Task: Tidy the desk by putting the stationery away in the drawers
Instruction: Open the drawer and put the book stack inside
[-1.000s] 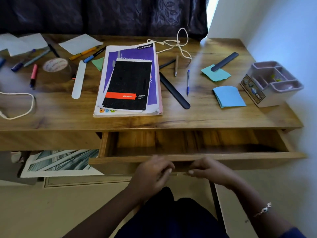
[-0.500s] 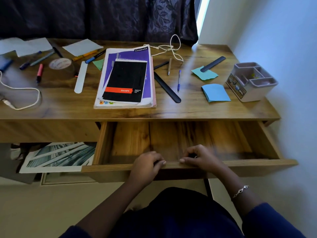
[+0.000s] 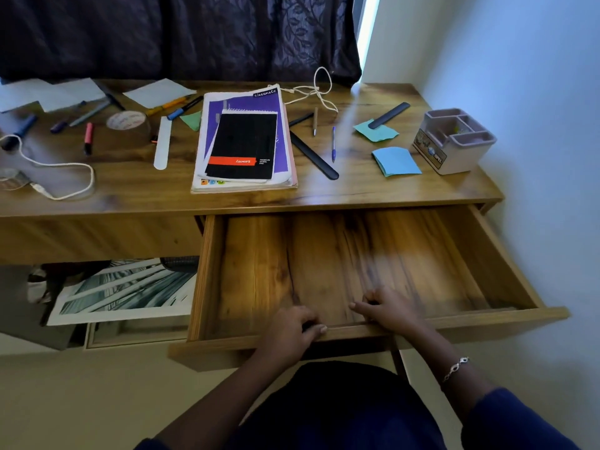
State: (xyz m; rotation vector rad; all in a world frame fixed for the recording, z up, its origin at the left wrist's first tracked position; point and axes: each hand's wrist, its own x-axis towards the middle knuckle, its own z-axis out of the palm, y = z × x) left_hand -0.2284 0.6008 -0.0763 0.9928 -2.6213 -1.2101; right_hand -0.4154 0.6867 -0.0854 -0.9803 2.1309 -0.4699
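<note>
The wooden drawer (image 3: 487,254) under the desk stands pulled far out and holds nothing. My left hand (image 3: 289,329) and my right hand (image 3: 389,308) both grip its front edge near the middle. On the desk top a black spiral pad (image 3: 243,146) lies on a stack of notebooks (image 3: 285,151). To its right lie a black ruler (image 3: 313,155), a blue pen (image 3: 333,144), a pencil (image 3: 314,121) and blue sticky notes (image 3: 396,161). To its left lie a white ruler (image 3: 163,142), a tape roll (image 3: 128,123) and several markers (image 3: 88,138).
A pink desk organiser (image 3: 454,141) stands at the desk's right end beside the wall. White cords (image 3: 58,177) trail at the left and at the back. Loose papers (image 3: 159,91) lie at the back left. Framed pictures (image 3: 123,292) rest on the floor under the desk.
Both hands have pulled the drawer out towards me; it went from slightly open to nearly fully extended, showing its bare bottom.
</note>
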